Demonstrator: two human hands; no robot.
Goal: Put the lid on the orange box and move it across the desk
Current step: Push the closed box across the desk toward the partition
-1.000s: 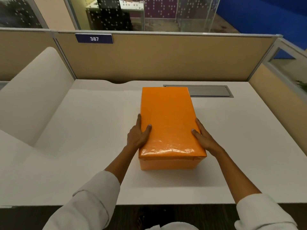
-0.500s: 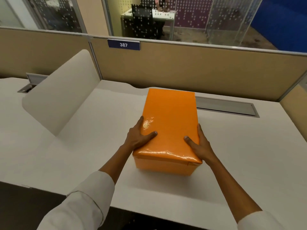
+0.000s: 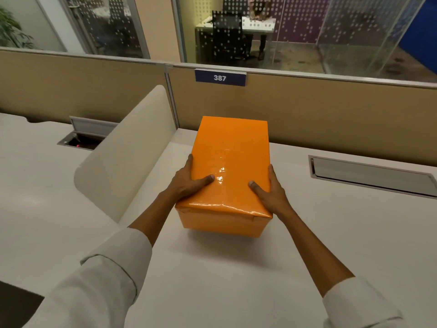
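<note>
The orange box (image 3: 230, 150) has its glossy orange lid on top and is held between both hands over the white desk (image 3: 331, 233). Its near end is raised a little, with a shadow beneath it. My left hand (image 3: 189, 183) grips the box's left side, thumb lying on the lid. On the right side, my right hand (image 3: 269, 192) clamps the box, thumb also on the lid. The fingers of both hands are hidden behind the box's sides.
A rounded white divider panel (image 3: 127, 157) stands just left of the box. A beige partition wall (image 3: 331, 110) with a "387" label (image 3: 220, 78) runs along the back. A grey cable hatch (image 3: 371, 174) lies to the right, and an open one (image 3: 80, 138) beyond the divider.
The box, gripped by both hands, has moved leftward across the desk, from beside the right cable hatch toward the white divider. My view has turned left with it.
</note>
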